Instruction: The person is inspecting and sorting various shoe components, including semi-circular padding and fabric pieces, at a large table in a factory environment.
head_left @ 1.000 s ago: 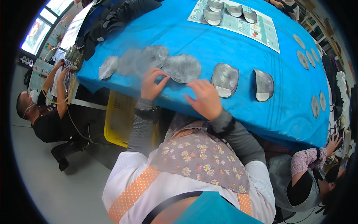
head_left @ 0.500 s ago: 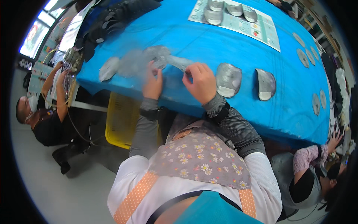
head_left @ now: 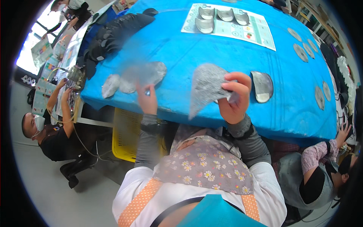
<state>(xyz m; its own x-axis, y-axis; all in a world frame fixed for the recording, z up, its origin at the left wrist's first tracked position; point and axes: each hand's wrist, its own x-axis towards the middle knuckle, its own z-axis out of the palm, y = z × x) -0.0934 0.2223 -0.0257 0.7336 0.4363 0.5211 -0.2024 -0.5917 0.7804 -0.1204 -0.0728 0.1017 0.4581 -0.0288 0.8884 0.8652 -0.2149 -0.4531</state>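
My right hand [head_left: 236,99] pinches a thin grey speckled fabric pad [head_left: 209,85], held raised above the blue-covered table; its lower left edge is blurred. Grey oval pads [head_left: 128,84] lie in an overlapping row at the left, and another grey pad [head_left: 160,72] adjoins them. My left hand [head_left: 147,101] is beside these pads, its fingertips smeared by a hazy patch. Right of my right hand stands a curved grey cup-like piece [head_left: 262,86] with a whitish lower edge. Whatever lies behind the raised pad and right hand is mostly hidden.
A printed sheet [head_left: 262,39] bears several curved grey pieces [head_left: 205,25]. Dark curved pieces [head_left: 113,32] are heaped at the far left; grey ovals [head_left: 301,53] lie at the right. A yellow basket [head_left: 124,140] sits below the table edge. Co-workers [head_left: 51,136] work on both sides.
My right hand has moved right and lifted the grey pad, turning its broad face into view. My left hand has come away from it, slightly down and left, beside the oval pads.
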